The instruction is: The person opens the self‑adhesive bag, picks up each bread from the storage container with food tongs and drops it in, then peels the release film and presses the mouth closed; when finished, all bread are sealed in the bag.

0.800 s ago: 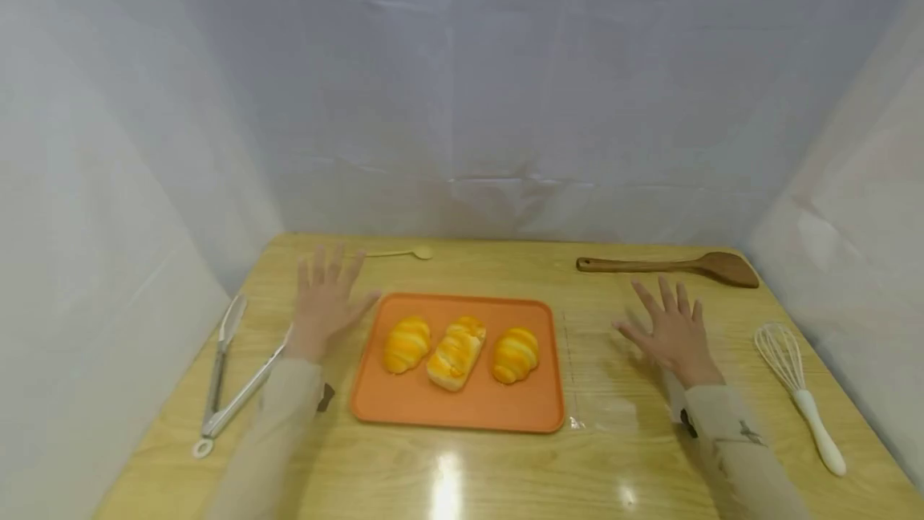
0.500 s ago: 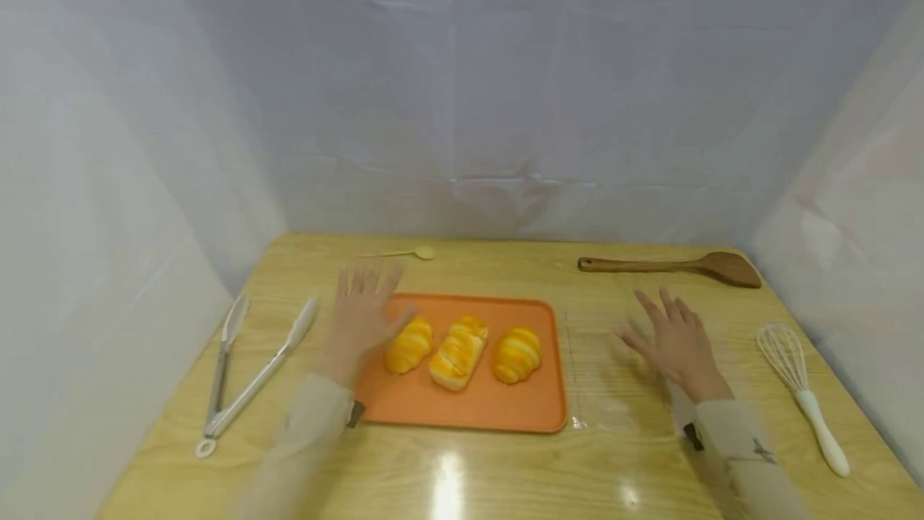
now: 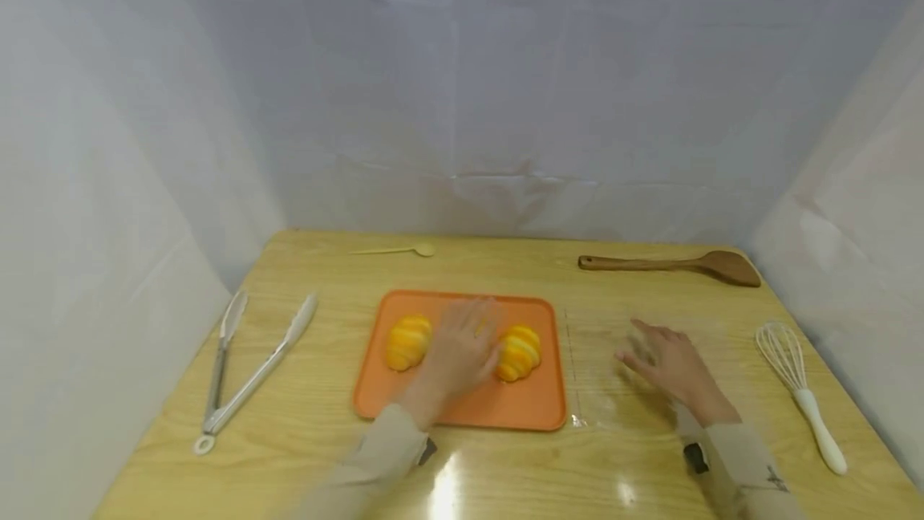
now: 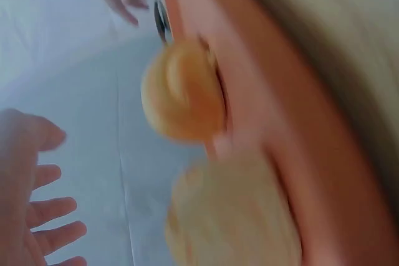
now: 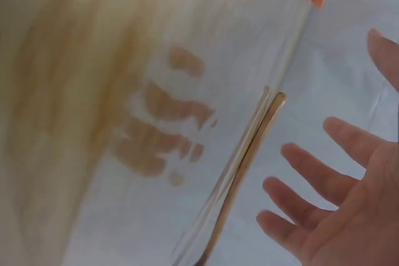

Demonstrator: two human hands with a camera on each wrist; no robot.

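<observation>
From where I stand, the left hand (image 3: 462, 347) hangs over the middle bread, its fingers spread and slightly bent, and I see nothing in its grip. Under it is the loaf (image 4: 230, 216), almost hidden from above; whether the fingertips touch it I can't tell. I'd call this the reach for that loaf. Taking hold would call for coming down onto it and curling thumb and fingers round its sides, without nudging its neighbours. The right hand (image 3: 671, 367), well apart, is over a clear plastic sheet (image 3: 602, 408), fingers loosely spread, palm holding nothing.

The loaf shows a pale, cream-coloured side, with a bit of yellow peeping between the fingers. Either side of the left hand sit a left roll (image 3: 407, 342) and a right roll (image 3: 518, 353), plump and banded yellow and cream. All three lie on the orange tray (image 3: 505, 406).

Left of the left hand, metal tongs (image 3: 249, 383) lie splayed; right of the right hand, a white whisk (image 3: 804, 401). Beyond the right hand is a wooden spatula (image 3: 671, 265); beyond the left, a small spoon (image 3: 422, 249).
</observation>
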